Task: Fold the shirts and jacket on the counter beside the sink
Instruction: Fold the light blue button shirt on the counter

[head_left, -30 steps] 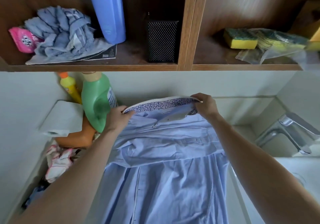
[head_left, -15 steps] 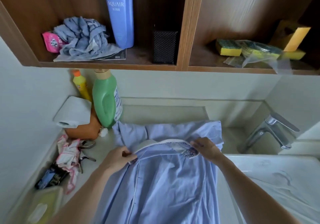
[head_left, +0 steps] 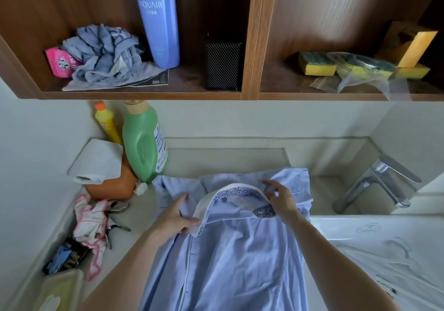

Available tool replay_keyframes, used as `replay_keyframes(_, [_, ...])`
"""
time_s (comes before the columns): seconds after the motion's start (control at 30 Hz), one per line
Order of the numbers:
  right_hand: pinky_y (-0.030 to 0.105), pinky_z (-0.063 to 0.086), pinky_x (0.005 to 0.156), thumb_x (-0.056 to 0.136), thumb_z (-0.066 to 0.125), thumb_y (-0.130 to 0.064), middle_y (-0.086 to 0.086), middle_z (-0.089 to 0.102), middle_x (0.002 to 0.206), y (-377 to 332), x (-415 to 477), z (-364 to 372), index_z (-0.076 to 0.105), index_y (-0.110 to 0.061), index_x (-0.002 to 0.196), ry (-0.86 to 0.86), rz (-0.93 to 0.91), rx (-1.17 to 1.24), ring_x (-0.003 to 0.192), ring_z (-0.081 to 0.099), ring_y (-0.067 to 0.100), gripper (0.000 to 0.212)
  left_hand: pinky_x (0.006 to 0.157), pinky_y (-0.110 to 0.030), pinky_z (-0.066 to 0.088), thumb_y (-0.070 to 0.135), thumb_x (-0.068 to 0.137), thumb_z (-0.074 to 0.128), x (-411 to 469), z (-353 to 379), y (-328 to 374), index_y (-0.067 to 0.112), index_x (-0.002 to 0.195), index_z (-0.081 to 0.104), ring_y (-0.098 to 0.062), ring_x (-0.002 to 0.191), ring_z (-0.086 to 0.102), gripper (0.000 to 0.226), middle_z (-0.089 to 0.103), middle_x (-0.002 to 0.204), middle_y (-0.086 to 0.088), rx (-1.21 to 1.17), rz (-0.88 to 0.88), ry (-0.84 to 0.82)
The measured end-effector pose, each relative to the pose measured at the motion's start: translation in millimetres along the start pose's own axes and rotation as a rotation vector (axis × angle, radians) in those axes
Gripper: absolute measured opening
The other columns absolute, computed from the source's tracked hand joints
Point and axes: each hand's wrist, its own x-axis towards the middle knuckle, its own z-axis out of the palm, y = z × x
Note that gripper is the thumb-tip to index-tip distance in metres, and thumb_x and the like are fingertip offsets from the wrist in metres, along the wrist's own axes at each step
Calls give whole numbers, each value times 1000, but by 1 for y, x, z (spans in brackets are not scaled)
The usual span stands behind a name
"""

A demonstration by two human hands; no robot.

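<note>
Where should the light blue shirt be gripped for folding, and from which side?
Best at the shoulders, just outside the collar, one hand from each side. The light blue shirt lies button-front up, collar at the far end, body trailing toward the person, so both shoulders are exposed. The left hand pinches there.

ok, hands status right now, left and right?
Left hand: holding the blue shirt beside its collar.
Right hand: open, loose over the collar, slightly blurred.

Shirt (head_left: 240, 250): thin, smooth blue cloth. Shelf (head_left: 249, 46): matt brown wood grain. Tap (head_left: 374, 185): polished metal. Green bottle (head_left: 144, 147): glossy plastic. Roll (head_left: 96, 161): white paper. Counter (head_left: 216, 159): smooth and matt. Towel (head_left: 105, 53): rough cloth.
</note>
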Motion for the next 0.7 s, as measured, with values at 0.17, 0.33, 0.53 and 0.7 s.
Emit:
replay_keyframes(0.17, [37,54,87,94,54,-4,12,70,101,9,8,-21,72,-19,112,33,107,-52,101,65,31,29,82,-35,53,1,90,64,0,-26,-4,18,125,63,-29,97,67,38,69,98,-6,233,171,417])
replay_keyframes(0.33, [41,48,97,87,65,-9,19,63,113,2,4,-17,71,-14,114,124,-3,-223,106,61,34,28,78,-36,48,5,79,73,4,-59,-26,8,121,57,-30,95,64,45,65,102,-8,290,41,466])
replay_keyframes(0.53, [45,45,99,82,79,-25,17,48,136,-35,-8,24,72,-20,114,216,-522,-410,124,49,36,33,50,-27,31,37,71,74,10,-49,-13,19,69,53,-7,51,44,27,49,51,13,194,74,362])
replay_keyframes(0.7, [38,44,101,87,66,-18,2,49,137,-16,-2,27,57,-29,136,-143,-294,-695,128,47,27,51,52,-31,24,6,80,67,8,-66,-17,17,58,41,-19,55,42,35,44,53,3,319,69,539])
